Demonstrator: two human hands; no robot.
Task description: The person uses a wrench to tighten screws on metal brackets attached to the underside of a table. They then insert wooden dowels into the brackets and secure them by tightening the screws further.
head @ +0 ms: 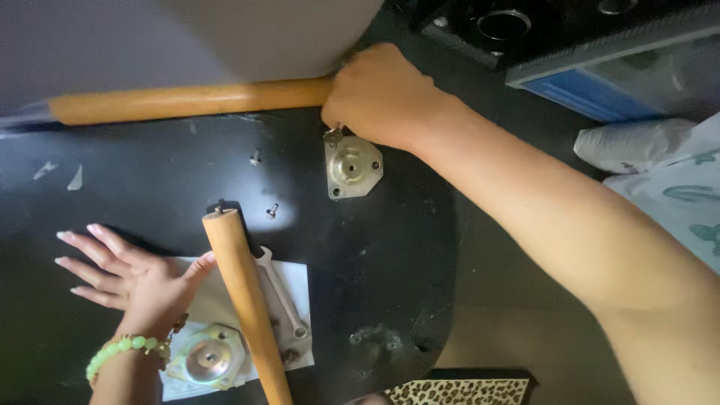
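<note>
Beside the mounting plate (352, 166), right hand (379, 96) grips a screw (332, 135); left hand (131, 276) lies flat, fingers spread.

Two wooden legs (247, 300) (187, 101) are seen smooth, satin-finished. Mounting plates (352, 166) (208, 358) and wrench (283, 296) are dull bare metal. Black base (150, 180) looks matt, scuffed. White paper sheet (296, 279) is matt.

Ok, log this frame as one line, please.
right hand: gripping wooden leg end above metal plate | left hand: flat on black surface | second wooden leg: lying loose
</note>
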